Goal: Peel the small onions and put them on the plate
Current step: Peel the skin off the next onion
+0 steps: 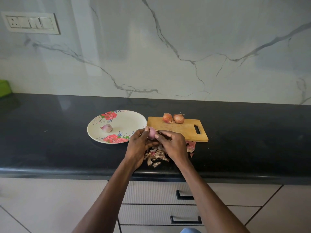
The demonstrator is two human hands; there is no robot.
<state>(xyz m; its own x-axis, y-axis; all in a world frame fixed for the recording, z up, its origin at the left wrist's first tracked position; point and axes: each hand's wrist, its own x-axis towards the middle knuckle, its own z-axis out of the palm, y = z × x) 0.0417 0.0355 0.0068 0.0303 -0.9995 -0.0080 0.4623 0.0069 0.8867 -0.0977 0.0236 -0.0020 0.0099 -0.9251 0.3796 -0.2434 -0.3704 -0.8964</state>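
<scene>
Your left grip [137,143] cupped the light, slick, half-peeled onion [152,133] while your right grip [171,143] pinched its brittle, papery skin near the tip.

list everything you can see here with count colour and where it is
plate: 1, cream with red roses, on counter left of board
peeled onion: 1, pale purple, on plate
unpeeled onions: 2, orange-brown, far edge of board
board: 1, wooden, on counter
held onion: 1, pinkish, between both hands
peels: pile, brown and pink, counter front of board
counter: 1, black
switch panel: 1, white, on wall
drawers: white, black handles, below counter
left hand: 1, holds onion
right hand: 1, pinches onion
</scene>
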